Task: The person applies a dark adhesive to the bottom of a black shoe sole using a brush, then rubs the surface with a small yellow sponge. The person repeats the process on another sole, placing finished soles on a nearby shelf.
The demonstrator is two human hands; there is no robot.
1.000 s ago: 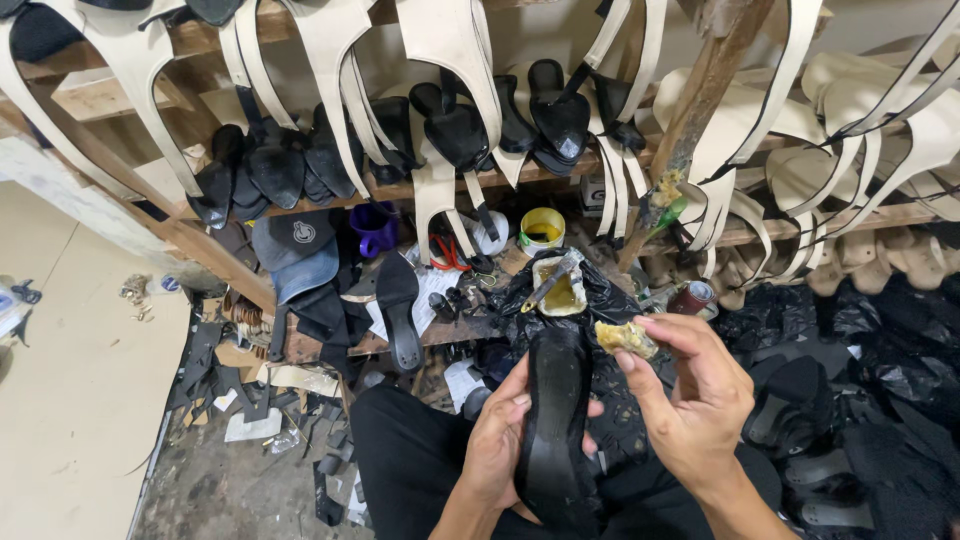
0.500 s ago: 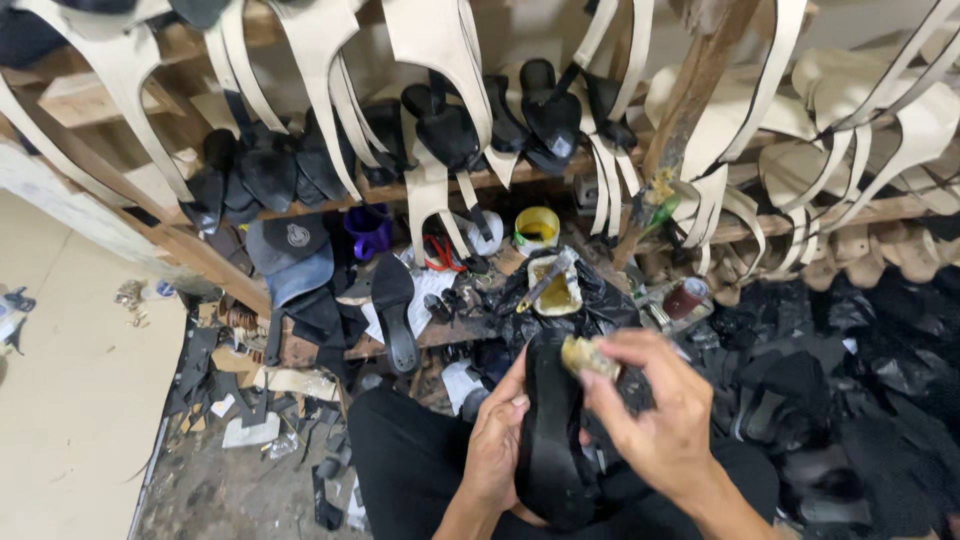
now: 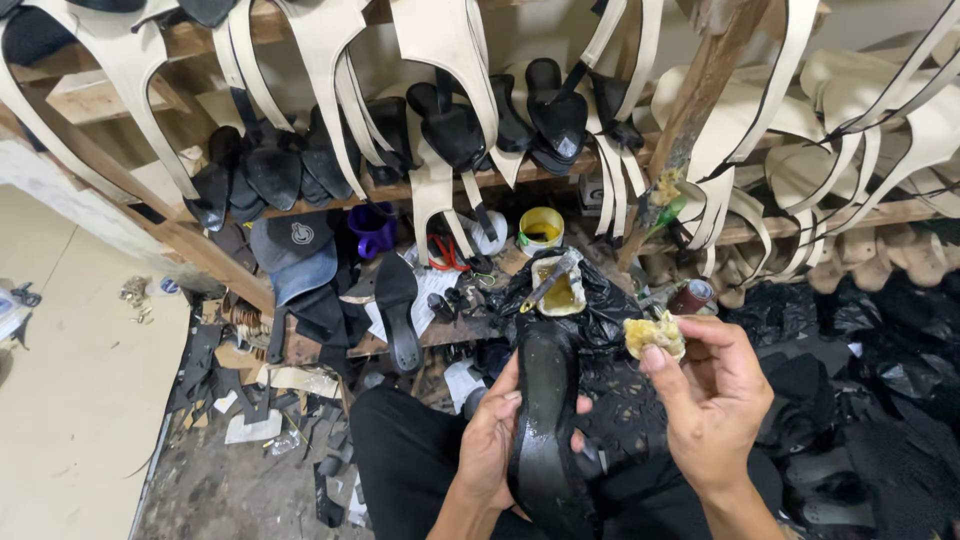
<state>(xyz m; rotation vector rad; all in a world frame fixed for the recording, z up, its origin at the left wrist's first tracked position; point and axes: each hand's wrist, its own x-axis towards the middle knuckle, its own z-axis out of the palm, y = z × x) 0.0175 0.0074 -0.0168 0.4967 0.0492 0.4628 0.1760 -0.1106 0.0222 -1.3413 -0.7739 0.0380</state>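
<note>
Head view: my left hand (image 3: 495, 440) grips a black shoe sole (image 3: 545, 430) upright over my lap, fingers wrapped round its edge. My right hand (image 3: 715, 400) pinches a yellowish crumbly lump (image 3: 655, 335) at its fingertips, just right of the sole's top and not touching it. The sole's lower end is cut off by the frame.
</note>
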